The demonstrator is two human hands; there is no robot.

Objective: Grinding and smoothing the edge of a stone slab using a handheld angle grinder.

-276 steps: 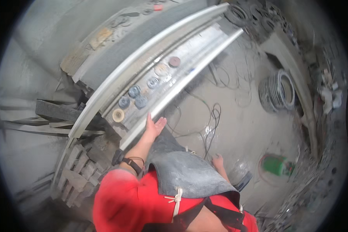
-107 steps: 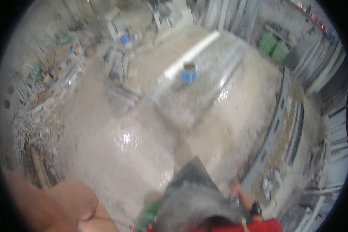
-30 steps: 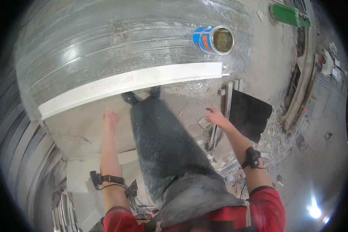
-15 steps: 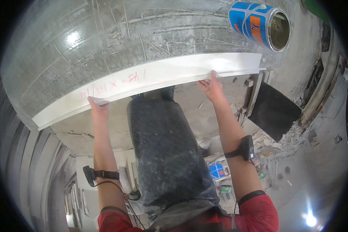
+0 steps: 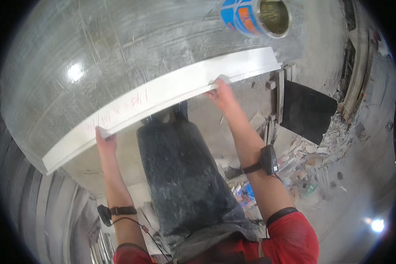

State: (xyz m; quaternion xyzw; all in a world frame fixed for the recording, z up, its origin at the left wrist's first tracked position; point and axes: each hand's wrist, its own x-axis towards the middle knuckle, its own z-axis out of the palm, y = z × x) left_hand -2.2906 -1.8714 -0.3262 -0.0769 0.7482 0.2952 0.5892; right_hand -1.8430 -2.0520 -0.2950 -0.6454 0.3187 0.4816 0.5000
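Observation:
A long white strip [image 5: 176, 82], perhaps a cut stone slab, lies along the near edge of the scratched grey work surface [image 5: 119, 53]. Faint red handwriting runs over its left half. My left hand [image 5: 106, 141] is closed on its near edge left of the middle, thumb on top and fingers below. Further right, my right hand [image 5: 221, 93] grips the same edge with the thumb on top and the fingers curled, partly hidden underneath. The strip's left end sits nearer to me than its right end.
An open blue and orange can [image 5: 244, 18] lies beyond the strip's right part. A dark apron [image 5: 180, 176] covers my front. To the right are a black sheet [image 5: 310, 112] and broken rubble [image 5: 308, 160]; long grey slabs [image 5: 35, 198] line the left.
The view has shifted and turned slightly, so the can appears further left and higher. The strip looks more slanted, its left end lower. Both hands keep their grip.

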